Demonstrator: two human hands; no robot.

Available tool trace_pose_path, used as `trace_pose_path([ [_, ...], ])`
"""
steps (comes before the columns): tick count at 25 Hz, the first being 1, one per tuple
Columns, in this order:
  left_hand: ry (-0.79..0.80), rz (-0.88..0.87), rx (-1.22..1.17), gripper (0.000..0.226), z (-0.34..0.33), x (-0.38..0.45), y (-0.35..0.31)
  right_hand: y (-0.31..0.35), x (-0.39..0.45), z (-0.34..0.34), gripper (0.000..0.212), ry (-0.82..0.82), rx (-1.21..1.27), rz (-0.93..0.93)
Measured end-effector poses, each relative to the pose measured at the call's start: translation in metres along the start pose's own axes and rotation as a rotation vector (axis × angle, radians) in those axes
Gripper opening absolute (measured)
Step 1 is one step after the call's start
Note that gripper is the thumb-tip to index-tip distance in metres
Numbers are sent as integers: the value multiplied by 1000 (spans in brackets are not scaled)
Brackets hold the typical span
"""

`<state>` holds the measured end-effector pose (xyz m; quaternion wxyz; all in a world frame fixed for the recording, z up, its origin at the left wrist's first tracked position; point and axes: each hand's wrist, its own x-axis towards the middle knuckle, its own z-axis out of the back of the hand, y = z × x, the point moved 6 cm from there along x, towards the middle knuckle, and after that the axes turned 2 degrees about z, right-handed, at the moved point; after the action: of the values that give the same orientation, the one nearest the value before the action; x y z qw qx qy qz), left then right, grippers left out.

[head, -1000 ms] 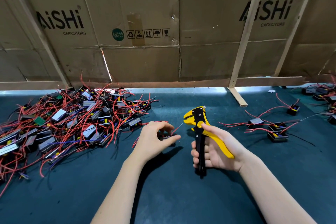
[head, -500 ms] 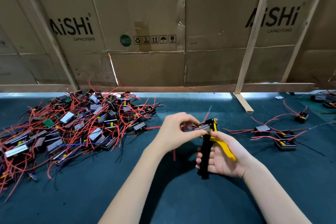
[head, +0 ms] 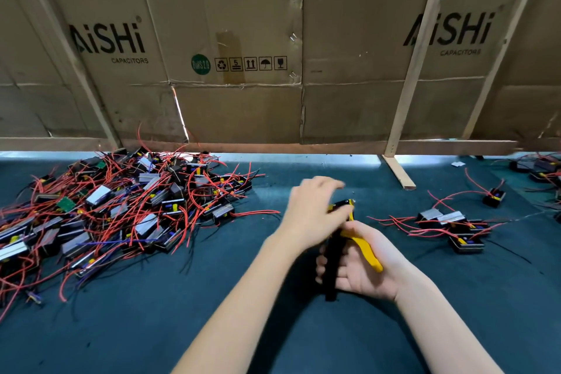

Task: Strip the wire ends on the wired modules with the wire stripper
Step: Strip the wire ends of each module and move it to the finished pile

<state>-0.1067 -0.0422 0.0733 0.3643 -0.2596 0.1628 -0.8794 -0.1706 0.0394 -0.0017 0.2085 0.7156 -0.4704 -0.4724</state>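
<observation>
1. Since half a second ago, my left hand (head: 312,212) has slid across the head of the wire stripper (head: 334,252), so it now covers most of the yellow head that was plainly showing a second ago.
2. My right hand (head: 361,267) grips the stripper's handles, fingers curled round the black one while the yellow one lies across my palm.
3. My left hand is blurred, fingers bent down over the tool's head; I cannot tell whether it pinches a wire or module there.
4. The tool stands nearly upright above the dark green mat (head: 151,328), its black handle pointing toward me.
5. To my left lies the big pile of wired modules (head: 121,215), red wires tangled through it.
6. To my right a small group of modules (head: 449,225) rests on the mat, apart from my hands.
7. Behind the mat stands a cardboard wall (head: 243,39) printed "AiSHi CAPACITORS".
</observation>
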Motion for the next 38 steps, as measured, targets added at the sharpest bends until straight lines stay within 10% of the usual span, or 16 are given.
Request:
trace_pose_path([
  [4,-294,295,244,15,68,-37,107,-1,-1,1,51,-31,3,-16],
  [8,-204,539,351,22,76,-68,159,-2,-3,0,51,-23,10,-19],
  [14,-358,478,-137,24,57,-72,131,-2,-2,2,50,-19,35,-8],
  [18,-133,341,-1,6,40,-68,119,-2,-1,3,49,-8,48,-1],
  [25,80,11,-125,35,44,-70,102,-2,0,2,50,19,21,12],
  [29,15,-23,-90,21,37,-67,90,-2,-1,-1,52,51,-65,54],
  [38,-19,-153,-79,29,22,-66,75,33,-15,5,41,-116,-572,634],
])
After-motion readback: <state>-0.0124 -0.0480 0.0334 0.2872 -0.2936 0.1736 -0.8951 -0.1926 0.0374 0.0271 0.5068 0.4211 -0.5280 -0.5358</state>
